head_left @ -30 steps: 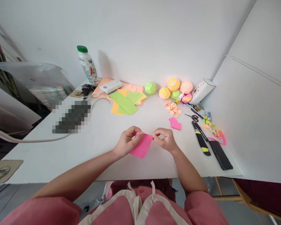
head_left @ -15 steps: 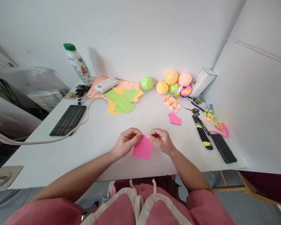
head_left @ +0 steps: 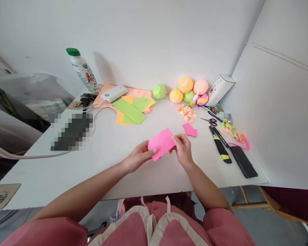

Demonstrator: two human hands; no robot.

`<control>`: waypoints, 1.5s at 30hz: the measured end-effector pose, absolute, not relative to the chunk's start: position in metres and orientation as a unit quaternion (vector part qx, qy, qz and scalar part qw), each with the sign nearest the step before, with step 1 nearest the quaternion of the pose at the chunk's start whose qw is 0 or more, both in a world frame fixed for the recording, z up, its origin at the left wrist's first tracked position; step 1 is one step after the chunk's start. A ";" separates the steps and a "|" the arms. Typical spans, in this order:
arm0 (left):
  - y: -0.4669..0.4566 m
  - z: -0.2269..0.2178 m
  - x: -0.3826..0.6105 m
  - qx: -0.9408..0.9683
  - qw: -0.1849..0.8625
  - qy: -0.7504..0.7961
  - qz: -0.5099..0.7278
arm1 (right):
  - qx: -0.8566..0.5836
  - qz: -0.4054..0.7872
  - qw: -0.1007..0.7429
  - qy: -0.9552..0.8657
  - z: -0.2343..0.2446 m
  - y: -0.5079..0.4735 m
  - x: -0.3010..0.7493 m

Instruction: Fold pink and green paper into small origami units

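A bright pink paper rectangle (head_left: 161, 142) is held just above the white table (head_left: 113, 150), tilted up to the right. My left hand (head_left: 138, 158) pinches its lower left edge, thumb on top. My right hand (head_left: 182, 149) grips its right end with curled fingers. A smaller folded pink piece (head_left: 190, 130) lies on the table just beyond my right hand.
Green and orange paper sheets (head_left: 130, 110), a white power bank (head_left: 114, 93) and a bottle (head_left: 81, 71) stand at the back left. Paper balls (head_left: 186, 90), orange scraps (head_left: 187, 113), scissors (head_left: 209, 120), a knife (head_left: 220, 145) and a black phone (head_left: 243, 161) lie at the right. A blurred device (head_left: 72, 132) lies left.
The pink paper has been lifted and turned, from hanging below both hands' pinch to lying longways between them, tilted up to the right. Both hands shifted slightly forward.
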State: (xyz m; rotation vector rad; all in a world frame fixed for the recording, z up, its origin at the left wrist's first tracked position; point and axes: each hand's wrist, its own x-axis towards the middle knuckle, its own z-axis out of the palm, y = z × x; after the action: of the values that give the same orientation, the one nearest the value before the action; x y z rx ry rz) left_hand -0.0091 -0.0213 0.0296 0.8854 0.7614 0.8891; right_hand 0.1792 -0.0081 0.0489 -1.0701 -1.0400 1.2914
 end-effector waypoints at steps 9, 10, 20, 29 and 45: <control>0.002 0.033 -0.031 0.328 0.716 0.387 0.479 | -0.289 0.553 0.453 -0.637 0.051 -0.007 0.197; 0.002 0.034 -0.032 0.347 0.719 0.379 0.468 | -0.285 0.510 0.460 -0.669 0.052 -0.007 0.197; 0.001 0.035 -0.037 0.387 0.773 0.338 0.371 | -0.257 0.170 0.474 -0.825 0.044 -0.002 0.192; -0.001 0.038 -0.033 0.433 0.679 0.387 0.448 | -0.283 0.126 0.465 -0.829 0.035 0.007 0.195; -0.011 0.040 -0.035 0.577 0.666 0.324 0.344 | -0.400 0.552 0.359 -0.638 0.046 -0.012 0.185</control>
State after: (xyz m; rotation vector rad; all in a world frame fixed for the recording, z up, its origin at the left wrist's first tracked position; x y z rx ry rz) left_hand -0.0351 -0.0113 0.0395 1.3030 0.7310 0.7775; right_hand 0.1848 -0.0121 0.0458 -1.0321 -1.6447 1.4239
